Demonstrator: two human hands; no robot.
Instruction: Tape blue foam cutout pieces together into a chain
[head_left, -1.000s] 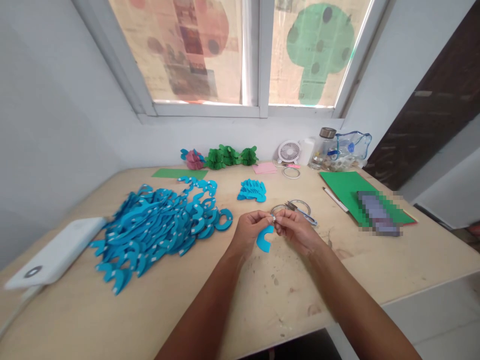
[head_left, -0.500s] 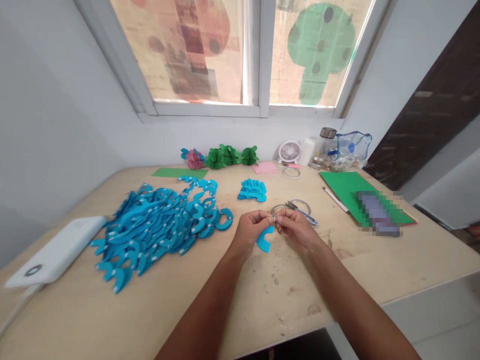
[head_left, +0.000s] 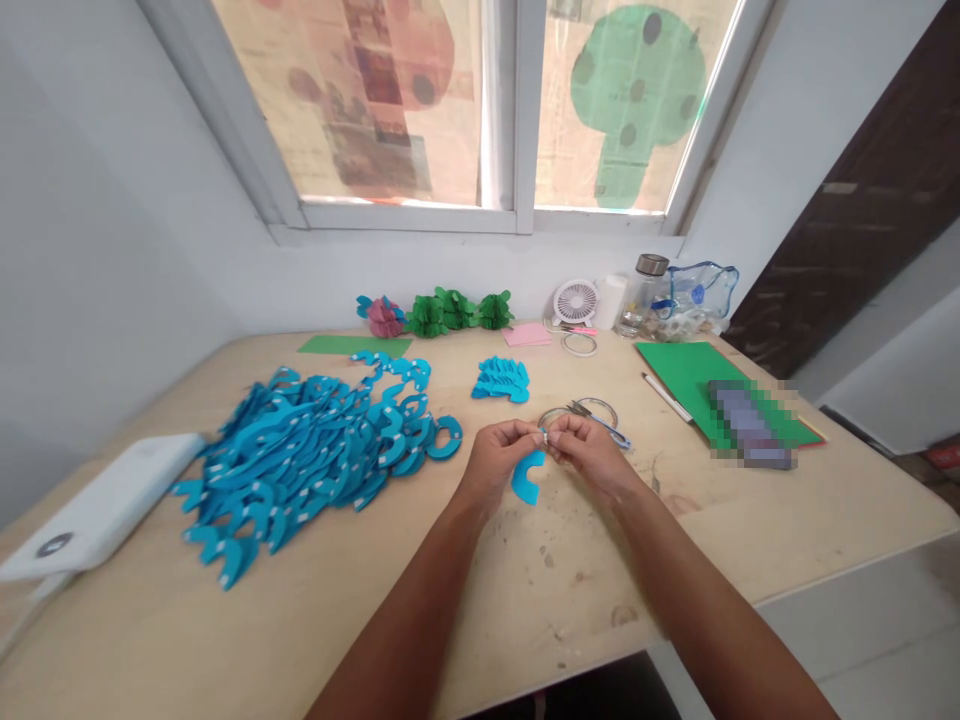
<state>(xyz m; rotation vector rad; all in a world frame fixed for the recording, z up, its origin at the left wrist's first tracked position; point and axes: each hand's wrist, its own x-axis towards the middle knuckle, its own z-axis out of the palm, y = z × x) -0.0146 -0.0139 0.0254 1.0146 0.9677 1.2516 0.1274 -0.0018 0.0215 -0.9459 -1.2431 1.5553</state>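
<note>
Over the middle of the table, my left hand [head_left: 496, 458] pinches a curved blue paper piece [head_left: 527, 485], which hangs below the fingertips. My right hand [head_left: 591, 455] is closed in a pinch right beside it, and the fingertips of both hands nearly meet. Between them shows a small white bit [head_left: 545, 438] at the top of the paper piece; the fingers partly hide it. Just behind my right hand lie a blue-handled cutting tool [head_left: 616, 434] and a metal ring [head_left: 600, 402]. A small stack of folded blue paper [head_left: 500, 380] sits farther back.
A large heap of blue paper arcs [head_left: 300, 450] with white patches spreads on the left, beside a white power bank [head_left: 105, 505]. Green paper [head_left: 675, 365], a pen [head_left: 666, 397] and a blurred phone-like object lie right. A fan [head_left: 576, 302] and glass bottle [head_left: 637, 305] stand at the back.
The whole view has shifted slightly. Both hands keep almost the same pose at the blue paper piece, with fingertips still together around the white bit.
</note>
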